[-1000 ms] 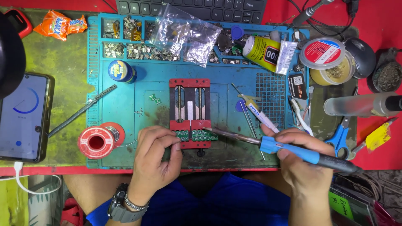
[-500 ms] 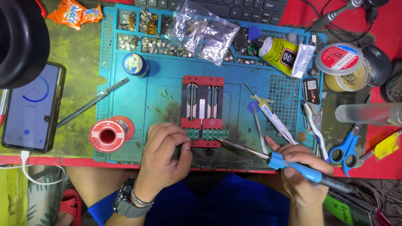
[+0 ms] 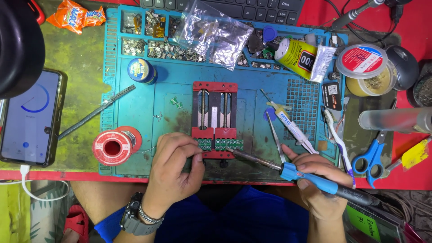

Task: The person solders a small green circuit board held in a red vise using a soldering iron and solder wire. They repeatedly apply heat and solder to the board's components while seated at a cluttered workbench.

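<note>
A red board holder point(image 3: 214, 119) stands in the middle of the blue work mat point(image 3: 180, 81), clamping small green circuit boards point(image 3: 220, 144) at its near end. My right hand point(image 3: 315, 180) grips a blue-handled soldering iron point(image 3: 297, 173), its tip touching the green boards. My left hand point(image 3: 173, 164) rests at the holder's near left corner, fingers pinched together beside the boards; a thin solder wire seems to run to it from the red solder spool point(image 3: 112, 147), but I cannot tell for sure.
Tweezers point(image 3: 274, 135), a syringe point(image 3: 290, 126) and a toothbrush point(image 3: 337, 139) lie right of the holder. Blue scissors point(image 3: 369, 159), flux tins point(image 3: 366, 67), a glue bottle point(image 3: 297, 54), plastic bags point(image 3: 216, 31) and parts trays sit behind. A phone point(image 3: 29, 117) lies left.
The view has shifted slightly, so everything sits a little further right and lower. My hands stay at the green boards, the iron tip still on them.
</note>
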